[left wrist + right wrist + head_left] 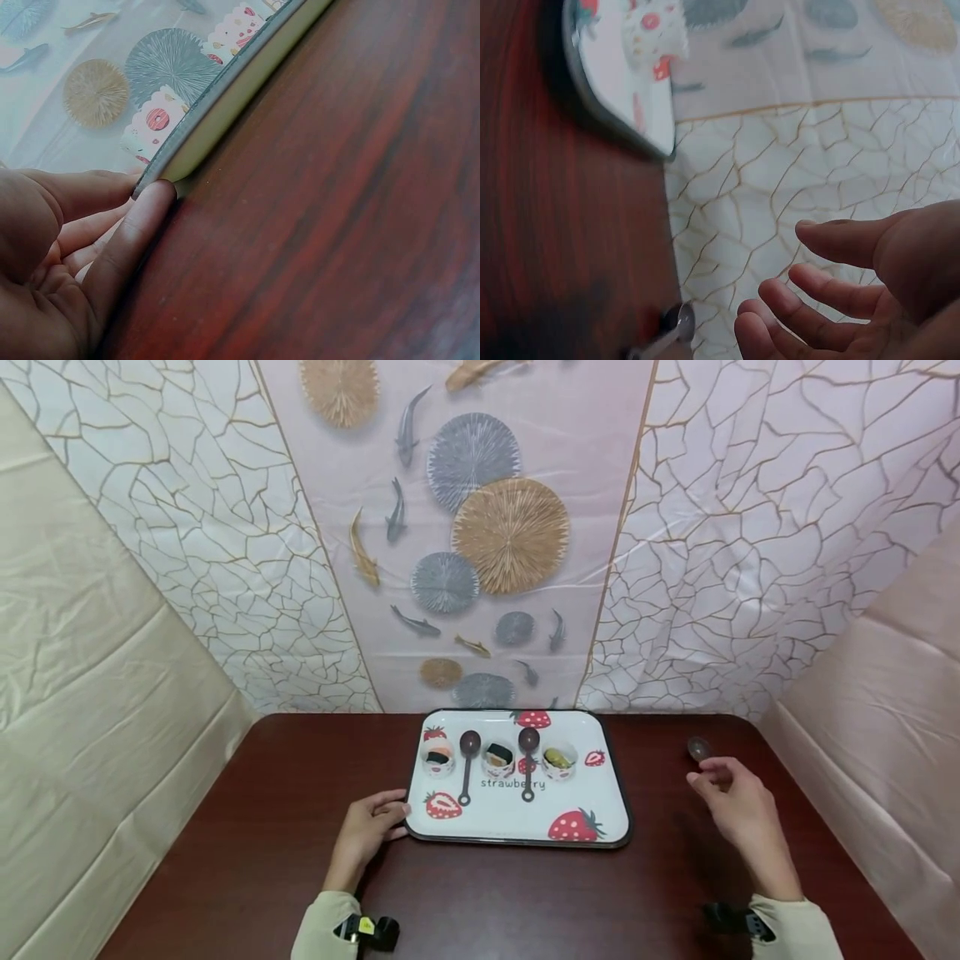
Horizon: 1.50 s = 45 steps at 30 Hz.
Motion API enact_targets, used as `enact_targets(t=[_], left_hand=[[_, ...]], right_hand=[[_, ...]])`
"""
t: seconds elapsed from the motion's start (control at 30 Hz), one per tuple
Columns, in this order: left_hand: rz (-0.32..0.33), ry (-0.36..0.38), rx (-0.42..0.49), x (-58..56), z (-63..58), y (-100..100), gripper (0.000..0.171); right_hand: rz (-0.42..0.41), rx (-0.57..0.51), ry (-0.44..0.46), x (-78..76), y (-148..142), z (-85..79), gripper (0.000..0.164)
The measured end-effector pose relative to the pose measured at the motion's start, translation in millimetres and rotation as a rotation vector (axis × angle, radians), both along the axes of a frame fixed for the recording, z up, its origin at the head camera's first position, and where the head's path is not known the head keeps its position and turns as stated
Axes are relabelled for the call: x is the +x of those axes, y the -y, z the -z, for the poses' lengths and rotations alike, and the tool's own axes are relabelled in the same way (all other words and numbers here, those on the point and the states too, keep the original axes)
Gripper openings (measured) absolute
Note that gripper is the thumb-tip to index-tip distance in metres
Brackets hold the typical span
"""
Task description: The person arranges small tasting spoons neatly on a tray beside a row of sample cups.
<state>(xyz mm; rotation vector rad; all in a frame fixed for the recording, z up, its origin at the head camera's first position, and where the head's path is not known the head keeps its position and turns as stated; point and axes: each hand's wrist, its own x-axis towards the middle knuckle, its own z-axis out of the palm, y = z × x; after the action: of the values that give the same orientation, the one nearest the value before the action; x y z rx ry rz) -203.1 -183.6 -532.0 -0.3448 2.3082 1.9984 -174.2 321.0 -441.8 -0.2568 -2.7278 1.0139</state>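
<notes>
A white strawberry-print tray (495,817) with a dark rim lies on the table, tilt not clear. My left hand (366,833) pinches its left edge; in the left wrist view, the thumb and a finger (142,225) meet at the rim. On the tray stand three small patterned paper cups, one with orange and black sushi (437,758), one with dark-wrapped sushi (498,755), one with yellow-green food (557,758). Between them lie two dark brown spoons (469,743) (528,741). At the right, my right hand (738,802) hovers beside a translucent spoon (676,324), fingers loosely bent and apart from it.
The dark reddish-brown table (517,902) reaches a patterned cloth backdrop (480,635) just behind the tray. Beige padded panels (97,693) flank it on both sides. Black devices (384,933) are strapped at the wrists.
</notes>
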Motion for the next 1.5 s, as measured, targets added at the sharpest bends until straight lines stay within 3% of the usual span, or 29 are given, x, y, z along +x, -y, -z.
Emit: enact_targets(t=[0.47,0.77,1.07,1.5], left_hand=[[-0.005,-0.003,0.002,-0.7,-1.2,-5,0.036],[-0.001,-0.016,0.013,-1.1,-0.4,-4,0.037],[-0.003,-0.023,0.018,-0.9,-2.0,-4,0.037],[-0.01,-0.013,0.023,-1.8,1.8,-2,0.036]], right_hand=[[0.03,0.043,0.151,-18.7,-44,25.8,0.045],[0.072,0.068,0.293,-25.4,-52,41.1,0.047],[0.017,0.056,0.297,-27.4,-59,43.6,0.028],[0.026,0.019,0.359,-31.2,-62,50.5,0.037]])
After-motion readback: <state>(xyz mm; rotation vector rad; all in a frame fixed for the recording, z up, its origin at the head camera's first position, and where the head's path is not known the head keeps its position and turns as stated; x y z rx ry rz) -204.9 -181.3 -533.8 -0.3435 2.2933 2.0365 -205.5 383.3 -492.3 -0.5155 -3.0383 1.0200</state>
